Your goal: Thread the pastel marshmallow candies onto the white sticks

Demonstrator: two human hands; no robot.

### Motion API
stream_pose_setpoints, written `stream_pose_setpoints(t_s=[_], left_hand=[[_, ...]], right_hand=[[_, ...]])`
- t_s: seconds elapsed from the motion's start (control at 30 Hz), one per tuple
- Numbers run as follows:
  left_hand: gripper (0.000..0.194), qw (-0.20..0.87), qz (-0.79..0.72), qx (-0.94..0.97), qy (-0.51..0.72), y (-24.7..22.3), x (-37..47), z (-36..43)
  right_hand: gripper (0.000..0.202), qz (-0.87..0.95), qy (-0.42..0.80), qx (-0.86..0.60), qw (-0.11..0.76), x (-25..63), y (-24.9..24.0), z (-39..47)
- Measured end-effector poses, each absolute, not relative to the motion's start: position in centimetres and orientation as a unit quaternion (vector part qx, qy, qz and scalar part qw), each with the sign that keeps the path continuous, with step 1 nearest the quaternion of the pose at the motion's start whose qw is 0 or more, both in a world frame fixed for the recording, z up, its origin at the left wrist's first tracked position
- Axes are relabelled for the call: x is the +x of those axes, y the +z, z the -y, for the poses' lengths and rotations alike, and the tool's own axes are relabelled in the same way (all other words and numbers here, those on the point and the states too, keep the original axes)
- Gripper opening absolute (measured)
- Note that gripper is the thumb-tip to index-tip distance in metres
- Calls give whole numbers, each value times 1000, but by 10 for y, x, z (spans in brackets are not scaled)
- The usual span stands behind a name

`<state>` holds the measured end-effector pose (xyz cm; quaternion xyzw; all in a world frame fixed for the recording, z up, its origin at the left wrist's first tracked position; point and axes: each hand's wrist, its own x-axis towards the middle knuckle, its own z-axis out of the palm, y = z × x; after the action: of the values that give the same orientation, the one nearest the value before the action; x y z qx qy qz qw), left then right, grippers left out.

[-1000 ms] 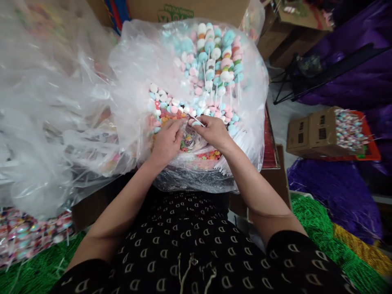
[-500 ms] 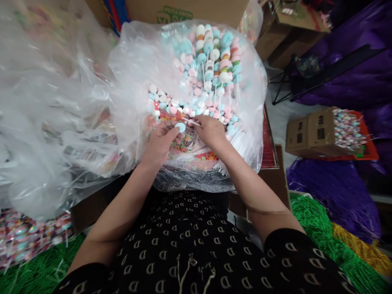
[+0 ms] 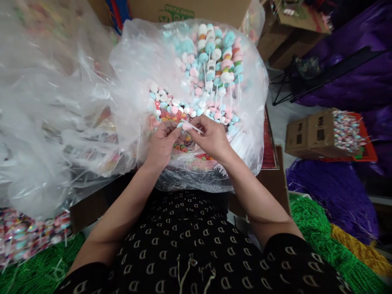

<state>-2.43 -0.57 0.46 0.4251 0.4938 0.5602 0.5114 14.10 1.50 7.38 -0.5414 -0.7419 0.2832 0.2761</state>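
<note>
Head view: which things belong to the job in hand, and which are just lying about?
Likely the job:
blue piece in the left hand
white stick with pink piece at the right hand
loose pieces
threaded sticks
spare white sticks

Apparently lying about:
purple strands
green strands
gold strands

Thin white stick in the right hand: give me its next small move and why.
Probably push the pale-blue round piece onto the thin white stick: the left hand holds it near the stick's tip, beside a pink round piece, while the right hand grips the stick.
</note>
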Motion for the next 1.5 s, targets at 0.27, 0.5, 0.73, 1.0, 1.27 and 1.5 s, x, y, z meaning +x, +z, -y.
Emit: stream_pose_setpoints(t_s=[0.27,0.5,0.73,1.0,1.27,1.5], left_hand=[[40,530,-463,436,560,16,-20,14],[32,545,-469,428,548,21,-16,15],[41,600,-441,322,585,43,-17,20],[49,638,-456,271,558,46,-18,17],[54,611,-471,189,607,60,-25,9],[58,619,-463,186,607,63,-27,10]], right_hand=[[7,754,267,-542,259,137,71,-2],[25,684,414,-498,336,143,67,-2],[27,579,576,-469,335,138,64,-9],[22,545,565,-493,376,132,62,-7],[32,531,546,-461,456,142,87,9],[51,605,562,-434,360,149,82,35]])
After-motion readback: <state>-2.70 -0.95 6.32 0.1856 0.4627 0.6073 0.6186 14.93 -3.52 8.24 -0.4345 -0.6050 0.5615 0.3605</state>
